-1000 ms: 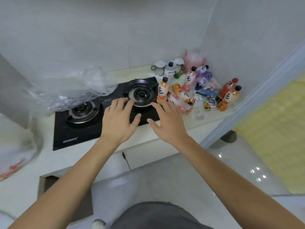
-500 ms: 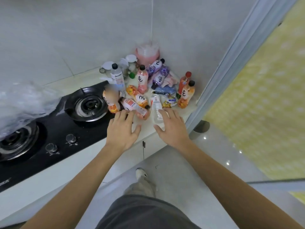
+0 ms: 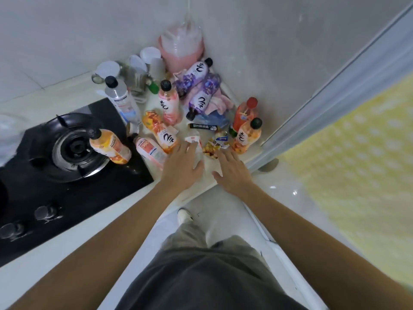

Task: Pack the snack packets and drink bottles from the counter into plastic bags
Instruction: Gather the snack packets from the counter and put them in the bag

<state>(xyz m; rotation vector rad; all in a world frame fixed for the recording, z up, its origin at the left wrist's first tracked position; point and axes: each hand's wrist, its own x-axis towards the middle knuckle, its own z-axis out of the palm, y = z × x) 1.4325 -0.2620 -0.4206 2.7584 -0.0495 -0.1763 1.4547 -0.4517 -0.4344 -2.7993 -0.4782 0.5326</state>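
Observation:
Several drink bottles and snack packets crowd the counter corner. An orange bottle (image 3: 110, 146) stands on the stove edge. A pink bottle (image 3: 169, 102) and a clear bottle (image 3: 121, 100) stand further back, and two purple bottles (image 3: 196, 85) lie against the wall. A small clear bottle (image 3: 194, 142) stands at the front, partly behind my left hand (image 3: 182, 165), whose fingers are spread over it. My right hand (image 3: 232, 173) hovers open just in front of a yellow snack packet (image 3: 211, 148). Neither hand holds anything. A clear plastic bag (image 3: 9, 137) shows at the left edge.
A black gas stove (image 3: 67, 175) with a burner fills the left counter. Cups and jars (image 3: 138, 70) and a pink bag of plastic (image 3: 182, 47) stand in the far corner. A grey door frame (image 3: 335, 90) borders the counter on the right.
My view has swung right and down toward the corner. Both hands have moved forward, closer to the front bottles and packets, and stay open.

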